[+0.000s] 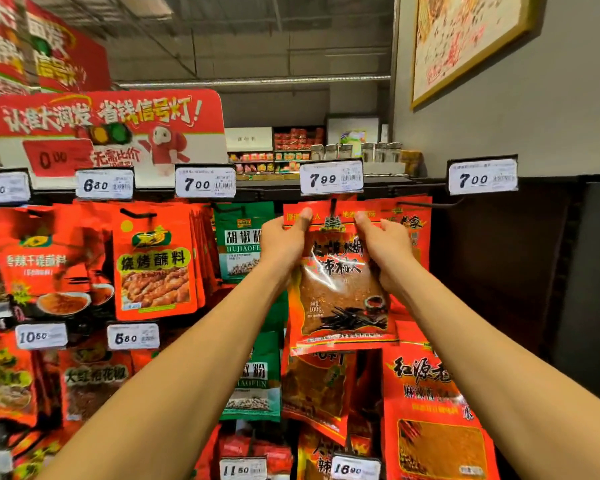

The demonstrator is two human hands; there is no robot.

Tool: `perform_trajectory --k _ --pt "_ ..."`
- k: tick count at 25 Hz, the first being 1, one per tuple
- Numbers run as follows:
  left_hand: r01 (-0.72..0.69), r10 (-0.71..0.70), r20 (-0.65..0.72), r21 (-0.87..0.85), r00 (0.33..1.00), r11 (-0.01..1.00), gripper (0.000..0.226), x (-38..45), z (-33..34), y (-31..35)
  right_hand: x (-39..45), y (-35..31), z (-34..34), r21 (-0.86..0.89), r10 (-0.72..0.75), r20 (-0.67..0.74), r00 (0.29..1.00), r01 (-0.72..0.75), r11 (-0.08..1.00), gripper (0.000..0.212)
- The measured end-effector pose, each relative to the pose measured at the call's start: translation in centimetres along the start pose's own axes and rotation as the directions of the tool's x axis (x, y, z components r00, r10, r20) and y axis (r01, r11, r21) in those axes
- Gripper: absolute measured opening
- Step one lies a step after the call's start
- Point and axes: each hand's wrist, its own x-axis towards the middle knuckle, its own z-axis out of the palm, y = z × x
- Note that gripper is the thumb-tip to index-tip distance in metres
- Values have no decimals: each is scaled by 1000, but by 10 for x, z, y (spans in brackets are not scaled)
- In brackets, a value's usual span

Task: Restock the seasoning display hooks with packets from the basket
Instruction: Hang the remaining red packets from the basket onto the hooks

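Note:
A red chili powder packet (340, 292) with a clear window hangs at the hook (333, 204) under the 7.99 price tag (331, 178). My left hand (284, 240) pinches its top left corner, thumb in front. My right hand (385, 244) pinches the top right corner. The hook's black tip shows through the packet's top hole, between my two thumbs. More red packets hang behind it. The basket is out of view.
Green pepper packets (243, 240) hang just left, red barbecue dip packets (156, 261) further left. Another red packet (433, 410) hangs lower right. An empty hook (430, 204) sticks out under the right 7.00 tag (482, 178). Dark panel at right.

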Motion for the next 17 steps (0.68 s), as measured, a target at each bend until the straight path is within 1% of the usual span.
perform_trajectory --k 1,2,4,5,6,7,9,11,13,15,17 --pt "-10 9 47 14 999 1000 24 -5 -7 -3 -2 3 -6 7 39 80 996 -40 999 34" --pt "-42 38 108 40 993 998 21 -12 -16 -7 -7 8 -14 -12 45 142 989 -44 999 37" --pt "-98 76 233 83 970 992 18 -27 -35 -21 -17 18 -31 -72 15 266 964 4 997 26" --pt "-93 64 252 105 966 990 20 -32 -41 -29 -22 22 -36 -99 18 316 949 14 995 25" --pt "-79 45 231 137 972 987 23 -33 -43 -35 -23 24 -37 -129 23 334 942 21 991 23" --pt "-60 28 190 165 981 985 25 -28 -41 -41 -19 25 -35 -162 31 320 947 23 987 20" --pt "-22 7 75 201 997 979 30 -9 -31 -46 0 22 -21 -219 35 238 971 19 976 19" --pt "-15 23 -32 242 999 970 27 18 -18 -46 24 18 -4 -294 -12 160 987 60 954 22" --pt "-7 36 -87 320 996 947 34 49 -5 -46 50 17 10 -422 -78 101 992 113 900 22" --pt "42 15 -143 391 990 919 38 73 5 -51 72 24 19 -488 -72 57 996 91 868 21" --pt "95 -23 -181 398 983 912 28 87 13 -65 89 39 24 -530 -25 46 999 46 847 24"
